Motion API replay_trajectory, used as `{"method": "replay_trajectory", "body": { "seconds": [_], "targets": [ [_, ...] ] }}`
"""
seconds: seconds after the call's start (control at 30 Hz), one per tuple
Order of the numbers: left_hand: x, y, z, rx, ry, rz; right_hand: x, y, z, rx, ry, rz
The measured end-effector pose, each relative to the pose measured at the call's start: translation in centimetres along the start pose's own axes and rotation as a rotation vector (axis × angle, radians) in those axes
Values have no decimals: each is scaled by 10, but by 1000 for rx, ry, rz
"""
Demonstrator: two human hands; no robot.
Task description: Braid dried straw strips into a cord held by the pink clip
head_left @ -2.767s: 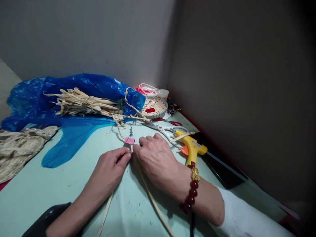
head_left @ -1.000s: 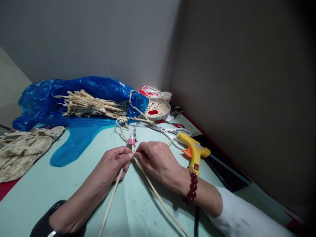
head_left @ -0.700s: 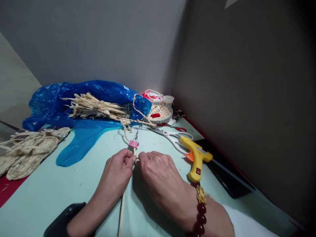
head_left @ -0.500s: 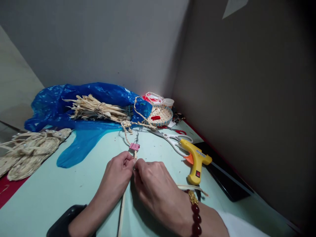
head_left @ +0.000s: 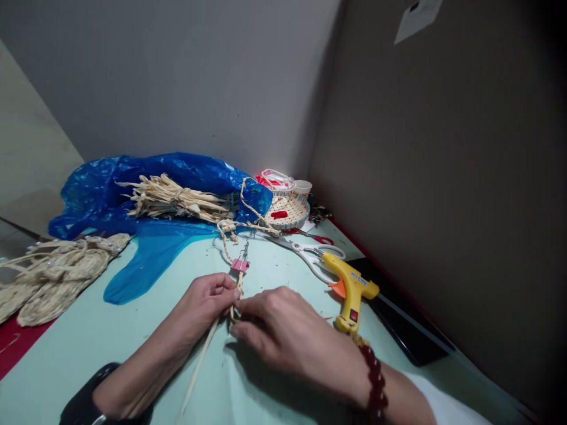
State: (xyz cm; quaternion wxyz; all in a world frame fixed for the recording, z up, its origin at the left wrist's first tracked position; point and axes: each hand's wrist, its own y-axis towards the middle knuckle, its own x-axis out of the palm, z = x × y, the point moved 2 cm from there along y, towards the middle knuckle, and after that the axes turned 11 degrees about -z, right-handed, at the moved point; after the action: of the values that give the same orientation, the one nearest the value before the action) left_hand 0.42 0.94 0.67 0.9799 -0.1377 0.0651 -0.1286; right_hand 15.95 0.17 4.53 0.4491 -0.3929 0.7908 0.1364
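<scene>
A pink binder clip grips the top of a narrow pale cord, twisted or braided from dried plant strips. Just below the clip, my left hand pinches the cord between thumb and fingers. My right hand is close beside it on the right, with thumb and forefinger closed on a short bent strip at the cord's lower end. Another long pale strip trails from under my left hand toward the front of the table.
Behind lies a bundle of dried strips on a blue plastic bag. Woven slippers lie at left. To the right are white-handled scissors, a yellow glue gun, a black flat object and a woven basket.
My right hand has moved down and right a little, its thumb and forefinger now drawing a strip at the cord. The trailing strip has swung left. My left hand keeps its pinch.
</scene>
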Motion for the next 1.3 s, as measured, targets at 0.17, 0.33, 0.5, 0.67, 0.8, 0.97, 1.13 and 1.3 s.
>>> {"method": "replay_trajectory", "body": {
  "seconds": [0.17,0.33,0.5,0.67,0.8,0.97,1.13,1.3],
  "targets": [
    [-1,-3,5,8,-43,-39,-41,-1,24,-121,270,26],
    [-2,-1,3,32,-93,-80,-28,10,36,-87,427,-14],
    [2,4,2,62,16,-50,4,28,34,-43,545,-14],
    [3,4,2,113,297,28,5,30,34,5,346,77],
    [5,1,2,118,443,67,6,29,34,32,328,144],
    [13,-7,7,62,744,139,10,27,34,43,298,191],
    [17,-13,15,33,914,167,12,27,35,13,466,179],
    [13,-13,15,85,879,157,19,34,37,32,931,31]
  ]
}}
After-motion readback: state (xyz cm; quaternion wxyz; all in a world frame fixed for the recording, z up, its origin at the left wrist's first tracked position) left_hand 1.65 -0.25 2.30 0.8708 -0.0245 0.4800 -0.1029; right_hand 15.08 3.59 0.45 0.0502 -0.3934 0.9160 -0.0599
